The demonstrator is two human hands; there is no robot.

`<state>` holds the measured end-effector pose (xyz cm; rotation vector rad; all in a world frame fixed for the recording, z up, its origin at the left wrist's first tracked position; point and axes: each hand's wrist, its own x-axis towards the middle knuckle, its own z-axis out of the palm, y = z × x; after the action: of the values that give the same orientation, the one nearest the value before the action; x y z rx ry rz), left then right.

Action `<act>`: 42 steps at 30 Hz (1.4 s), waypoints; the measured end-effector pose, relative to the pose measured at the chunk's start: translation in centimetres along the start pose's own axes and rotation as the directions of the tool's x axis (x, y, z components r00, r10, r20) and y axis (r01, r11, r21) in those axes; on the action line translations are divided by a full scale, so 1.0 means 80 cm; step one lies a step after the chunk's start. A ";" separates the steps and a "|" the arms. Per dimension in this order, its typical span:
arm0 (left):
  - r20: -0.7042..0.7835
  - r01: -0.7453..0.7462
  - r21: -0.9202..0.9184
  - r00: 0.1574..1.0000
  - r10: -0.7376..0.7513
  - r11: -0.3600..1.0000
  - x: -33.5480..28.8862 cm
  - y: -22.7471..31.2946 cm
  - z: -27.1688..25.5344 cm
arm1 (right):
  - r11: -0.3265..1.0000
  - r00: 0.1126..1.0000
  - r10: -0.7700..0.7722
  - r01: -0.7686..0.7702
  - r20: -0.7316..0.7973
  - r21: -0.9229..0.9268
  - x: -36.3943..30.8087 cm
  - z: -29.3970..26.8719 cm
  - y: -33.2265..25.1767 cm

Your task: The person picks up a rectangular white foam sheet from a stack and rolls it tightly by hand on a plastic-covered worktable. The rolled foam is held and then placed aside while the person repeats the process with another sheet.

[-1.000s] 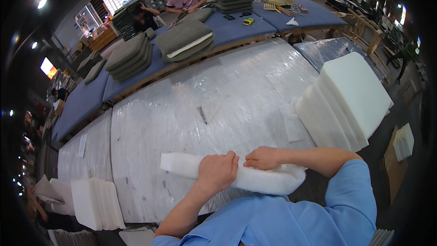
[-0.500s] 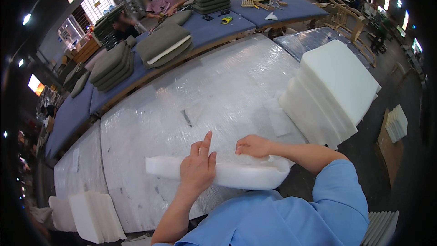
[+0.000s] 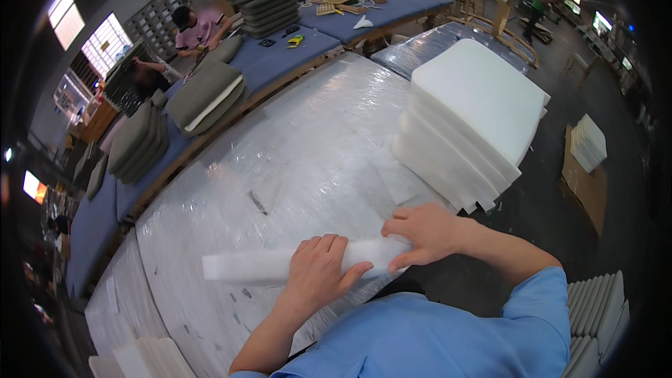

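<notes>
A white foam cushion pad [image 3: 245, 267] stands on its long edge on the plastic-wrapped table [image 3: 210, 196] in front of me. My left hand [image 3: 316, 271] wraps over its middle, fingers on the far side and thumb stretched along the near side. At the pad's right end, my right hand [image 3: 428, 236] grips it between thumb and curled fingers, hiding part of that end. To the right rises a tall stack of white foam pads [image 3: 476, 101].
Grey cushions [image 3: 140, 138] lie on a blue-covered table beyond. A seated person in pink [image 3: 199, 31] works behind it. More foam pieces [image 3: 157, 358] lean at the lower left; ribbed white pads [image 3: 593, 311] stand at the lower right. Cardboard [image 3: 586, 185] lies on the floor.
My right hand has moved right to the pad's end and taken hold there. My left hand has gone from a raised forefinger to wrapping the pad. The pad now looks straighter.
</notes>
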<state>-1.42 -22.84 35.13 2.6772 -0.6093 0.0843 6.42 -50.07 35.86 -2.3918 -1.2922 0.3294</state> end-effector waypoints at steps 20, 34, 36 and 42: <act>-0.087 0.236 0.156 0.970 -0.225 0.959 0.054 0.084 0.058 | 0.458 0.980 0.051 -0.195 0.193 0.867 0.104 0.111 0.131; -0.114 0.389 0.126 0.919 -0.376 0.912 0.087 0.086 0.068 | 0.754 0.937 -0.286 0.349 -0.200 0.556 0.046 0.081 0.136; -0.127 0.489 0.039 0.868 -0.481 0.871 0.087 0.088 0.065 | 0.754 0.937 -0.319 0.343 -0.145 0.561 0.057 0.085 0.133; -0.168 0.399 0.215 0.914 -0.368 0.892 0.069 0.112 0.071 | 0.587 0.922 -0.371 0.323 -0.108 0.742 0.081 0.106 0.131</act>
<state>-0.41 -34.68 33.89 2.9492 -0.0195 0.2266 14.49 -47.79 23.42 -1.3939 -1.2741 0.6676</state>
